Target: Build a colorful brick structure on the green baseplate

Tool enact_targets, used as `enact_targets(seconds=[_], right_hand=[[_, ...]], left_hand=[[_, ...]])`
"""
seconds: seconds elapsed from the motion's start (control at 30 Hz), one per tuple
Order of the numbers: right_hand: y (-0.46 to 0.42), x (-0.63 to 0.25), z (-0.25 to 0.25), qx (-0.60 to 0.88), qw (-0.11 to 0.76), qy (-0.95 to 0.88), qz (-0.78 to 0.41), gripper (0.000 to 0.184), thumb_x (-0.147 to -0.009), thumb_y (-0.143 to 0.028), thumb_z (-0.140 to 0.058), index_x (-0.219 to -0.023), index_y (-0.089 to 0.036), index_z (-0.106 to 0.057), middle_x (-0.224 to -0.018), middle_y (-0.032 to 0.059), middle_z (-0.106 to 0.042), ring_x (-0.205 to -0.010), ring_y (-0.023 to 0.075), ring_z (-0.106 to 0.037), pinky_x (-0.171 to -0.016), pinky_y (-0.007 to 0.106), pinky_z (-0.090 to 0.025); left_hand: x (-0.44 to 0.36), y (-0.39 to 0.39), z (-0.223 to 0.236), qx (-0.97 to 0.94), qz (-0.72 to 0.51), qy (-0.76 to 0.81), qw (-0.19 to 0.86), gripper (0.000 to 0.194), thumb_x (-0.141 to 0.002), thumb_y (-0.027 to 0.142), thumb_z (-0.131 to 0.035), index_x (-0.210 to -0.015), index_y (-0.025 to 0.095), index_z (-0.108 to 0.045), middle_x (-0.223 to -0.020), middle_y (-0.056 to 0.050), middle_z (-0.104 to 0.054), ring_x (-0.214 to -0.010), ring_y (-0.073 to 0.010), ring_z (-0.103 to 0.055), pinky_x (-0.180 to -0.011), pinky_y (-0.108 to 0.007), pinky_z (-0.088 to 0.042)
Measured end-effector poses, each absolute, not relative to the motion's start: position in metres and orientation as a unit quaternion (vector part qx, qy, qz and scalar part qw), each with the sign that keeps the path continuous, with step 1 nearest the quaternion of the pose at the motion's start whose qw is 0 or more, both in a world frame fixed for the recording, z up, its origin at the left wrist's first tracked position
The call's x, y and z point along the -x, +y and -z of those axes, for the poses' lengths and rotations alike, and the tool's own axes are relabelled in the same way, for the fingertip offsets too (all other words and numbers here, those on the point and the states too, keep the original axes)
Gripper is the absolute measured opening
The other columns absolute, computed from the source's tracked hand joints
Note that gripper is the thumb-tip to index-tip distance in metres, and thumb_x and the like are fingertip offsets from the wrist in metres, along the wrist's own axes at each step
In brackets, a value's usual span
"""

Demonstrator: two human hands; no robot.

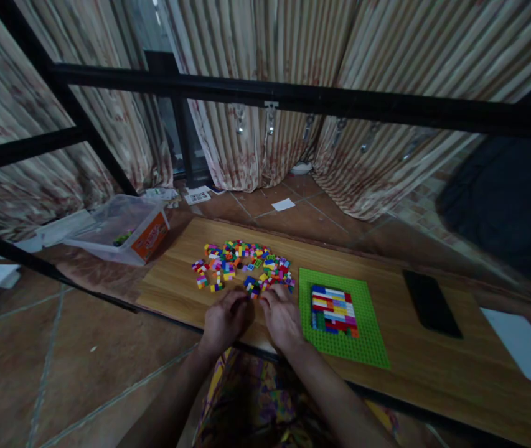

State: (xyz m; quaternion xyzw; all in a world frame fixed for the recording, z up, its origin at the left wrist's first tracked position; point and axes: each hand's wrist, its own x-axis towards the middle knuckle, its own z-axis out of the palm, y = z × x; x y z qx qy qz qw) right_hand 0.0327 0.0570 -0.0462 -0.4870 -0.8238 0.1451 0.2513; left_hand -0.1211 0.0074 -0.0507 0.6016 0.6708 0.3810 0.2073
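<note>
Lower center of the frame, head view: both hands are at the near edge of the loose toy bricks (250, 267), well short of touching each other. Left hand (225, 320): fingers curled in, thumb side toward the right hand; can't tell if a brick is pinched, fingertips too dark. Right hand (280, 317): fingers bent, tips down at the pile's near edge beside a few bricks; grip unclear too.

Bricks are multicolored, spread in a rough ring at frame center on the wood-grain surface (176, 274). Right of the right hand, just beside it: green studded baseplate (372, 323), carrying a packed multicolor brick block (334, 308) in rows, bottom edge stepped.

Farther right on the surface: black flat slab (431, 303), then a white sheet (526, 342) at the right edge of the frame. Left of center, on the tiled floor (8, 361): translucent bin (106, 246), orange label (150, 238), some green pieces inside. Striped curtains (265, 143) across the top, dark rail (293, 96) in front.
</note>
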Motion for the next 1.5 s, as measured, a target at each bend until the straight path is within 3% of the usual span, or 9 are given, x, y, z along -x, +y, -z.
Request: enact_targets(seconds=[0.13, 0.33, 0.5, 0.8, 1.0, 1.17, 1.33, 1.5], right_hand=[[0.04, -0.041, 0.036, 0.454, 0.268, -0.823, -0.212, 0.02, -0.094, -0.023, -0.043, -0.091, -0.021, -0.062, -0.091, 0.0047, -0.062, -0.085, 0.0185, -0.059, -0.076, 0.03, -0.046], [0.016, -0.062, 0.023, 0.43, 0.337, -0.777, -0.314, 0.019, -0.092, -0.022, -0.046, -0.094, -0.023, -0.064, -0.09, 0.0033, -0.064, -0.083, 0.0149, -0.061, -0.075, 0.025, -0.048], [0.009, -0.088, 0.017, 0.484, 0.384, -0.684, -0.388, 0.018, -0.088, -0.031, -0.055, -0.1, -0.023, -0.067, -0.094, 0.0045, -0.068, -0.088, 0.0178, -0.064, -0.077, 0.029, -0.051], [0.012, -0.113, 0.027, 0.497, 0.422, -0.612, -0.448, 0.022, -0.084, -0.038, -0.059, -0.095, -0.022, -0.068, -0.09, 0.0051, -0.069, -0.084, 0.0188, -0.065, -0.073, 0.03, -0.053], [0.007, -0.115, 0.011, 0.453, 0.372, -0.678, -0.444, 0.017, -0.089, -0.033, -0.053, -0.09, -0.024, -0.067, -0.085, 0.0026, -0.066, -0.081, 0.0157, -0.062, -0.073, 0.026, -0.049], [-0.003, -0.116, 0.004, 0.426, 0.325, -0.683, -0.496, 0.022, -0.089, -0.037, -0.052, -0.082, -0.021, -0.066, -0.078, 0.0014, -0.063, -0.075, 0.0144, -0.059, -0.068, 0.024, -0.047], [-0.008, -0.126, 0.009, 0.454, 0.337, -0.618, -0.547, 0.025, -0.084, -0.042, -0.059, -0.076, -0.02, -0.068, -0.068, 0.0001, -0.061, -0.064, 0.0133, -0.057, -0.058, 0.022, -0.046], [0.019, -0.159, 0.02, 0.553, 0.425, -0.591, -0.405, 0.018, -0.079, -0.039, -0.065, -0.083, -0.023, -0.073, -0.085, 0.0037, -0.069, -0.08, 0.0181, -0.063, -0.072, 0.03, -0.05]], left_hand=[[0.11, 0.001, 0.039, -0.543, -0.432, 0.644, 0.321, 0.024, -0.086, 0.036, -0.054, -0.097, 0.018, -0.065, -0.096, -0.005, -0.066, -0.09, -0.018, -0.06, -0.081, -0.026, -0.044], [0.087, -0.001, 0.02, -0.459, -0.42, 0.548, 0.559, 0.038, -0.081, 0.048, -0.057, -0.067, 0.013, -0.06, -0.058, 0.003, -0.048, -0.056, -0.0087, -0.041, -0.054, -0.02, -0.033], [0.067, 0.003, 0.017, -0.392, -0.414, 0.509, 0.645, 0.038, -0.075, 0.05, -0.063, -0.068, 0.013, -0.061, -0.06, 0.002, -0.052, -0.055, -0.0078, -0.042, -0.053, -0.02, -0.033], [0.044, 0.011, 0.013, -0.382, -0.437, 0.474, 0.662, 0.032, -0.071, 0.043, -0.07, -0.083, 0.013, -0.067, -0.073, -0.002, -0.064, -0.06, -0.0098, -0.052, -0.061, -0.022, -0.042], [0.053, 0.003, 0.018, -0.32, -0.4, 0.446, 0.734, 0.031, -0.068, 0.041, -0.074, -0.08, 0.014, -0.066, -0.066, 0.0, -0.061, -0.057, -0.0088, -0.051, -0.056, -0.021, -0.039], [0.064, -0.006, 0.01, -0.312, -0.325, 0.424, 0.786, 0.027, -0.064, 0.038, -0.076, -0.074, 0.014, -0.067, -0.055, 0.004, -0.052, -0.046, -0.0056, -0.042, -0.046, -0.019, -0.029], [0.062, -0.007, 0.006, -0.338, -0.296, 0.424, 0.786, 0.022, -0.064, 0.034, -0.075, -0.072, 0.015, -0.068, -0.053, 0.004, -0.053, -0.045, -0.0065, -0.043, -0.046, -0.02, -0.031], [0.05, 0.004, 0.019, -0.347, -0.366, 0.479, 0.718, 0.02, -0.067, 0.033, -0.072, -0.075, 0.014, -0.067, -0.06, 0.002, -0.061, -0.052, -0.0087, -0.051, -0.051, -0.02, -0.038]])
